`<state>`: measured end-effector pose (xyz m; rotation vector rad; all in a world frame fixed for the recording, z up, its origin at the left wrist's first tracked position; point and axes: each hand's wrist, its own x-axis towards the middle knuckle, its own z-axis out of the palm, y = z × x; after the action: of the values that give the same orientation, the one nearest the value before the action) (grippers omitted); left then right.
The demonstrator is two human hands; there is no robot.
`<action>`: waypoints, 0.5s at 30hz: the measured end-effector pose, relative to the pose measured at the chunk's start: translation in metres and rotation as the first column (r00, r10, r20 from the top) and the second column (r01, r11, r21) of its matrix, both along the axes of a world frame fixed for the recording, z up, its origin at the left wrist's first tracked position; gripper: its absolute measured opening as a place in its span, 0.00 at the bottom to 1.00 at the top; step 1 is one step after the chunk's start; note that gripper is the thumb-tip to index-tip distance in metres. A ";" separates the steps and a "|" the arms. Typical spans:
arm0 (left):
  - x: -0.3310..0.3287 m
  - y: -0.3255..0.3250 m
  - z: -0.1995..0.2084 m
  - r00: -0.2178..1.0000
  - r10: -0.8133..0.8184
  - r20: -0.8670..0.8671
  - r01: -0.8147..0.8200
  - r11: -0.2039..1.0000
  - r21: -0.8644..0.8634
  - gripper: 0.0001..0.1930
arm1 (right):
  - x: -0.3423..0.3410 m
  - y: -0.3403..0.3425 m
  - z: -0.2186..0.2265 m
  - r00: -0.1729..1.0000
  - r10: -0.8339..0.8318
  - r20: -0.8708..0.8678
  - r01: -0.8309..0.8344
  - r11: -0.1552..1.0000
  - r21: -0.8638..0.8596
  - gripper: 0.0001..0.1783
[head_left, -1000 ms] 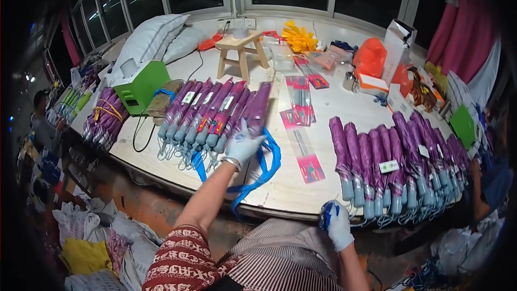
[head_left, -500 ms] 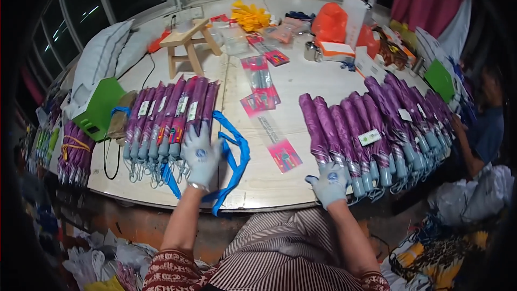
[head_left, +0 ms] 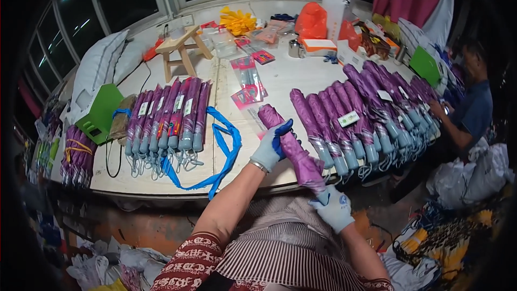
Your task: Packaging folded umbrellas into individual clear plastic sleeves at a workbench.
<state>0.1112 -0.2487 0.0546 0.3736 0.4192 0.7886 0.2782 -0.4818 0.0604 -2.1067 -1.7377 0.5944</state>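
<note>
Nearest the body, the lower end of the held purple umbrella [head_left: 302, 164] is enclosed by the right hand [head_left: 335, 209], its fingers curled round the mostly hidden handle end, while the upper part is wrapped by the fingers of the left hand [head_left: 266, 151], the umbrella being held slantwise across the near edge of the tabletop [head_left: 280, 85]. A snug, even grip at both ends seems advisable, so that the folded fabric is neither loosened nor creased. Beyond, the blue strap [head_left: 237, 141] and the right-hand row of umbrellas [head_left: 328, 116] are best avoided, lest anything be snagged.
</note>
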 end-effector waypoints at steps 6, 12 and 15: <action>0.002 -0.027 -0.004 0.810 -0.226 0.542 0.095 0.961 0.258 0.06 | 0.019 -0.004 -0.027 0.178 -0.177 -0.968 -0.397 0.887 -0.235 0.31; 0.002 -0.090 0.036 0.932 -0.158 0.325 0.068 0.960 0.273 0.05 | -0.003 0.043 -0.048 -0.500 -0.327 -0.802 -0.368 0.918 -0.146 0.33; -0.008 -0.098 0.046 0.971 -0.098 0.217 0.033 0.958 0.285 0.05 | -0.011 0.059 -0.049 -0.284 -0.233 -0.930 -0.275 0.949 -0.154 0.31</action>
<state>0.1035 -0.3470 0.1004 0.5509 0.0765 0.8169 0.2672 -0.4227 0.0112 -0.6787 -0.4784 2.0005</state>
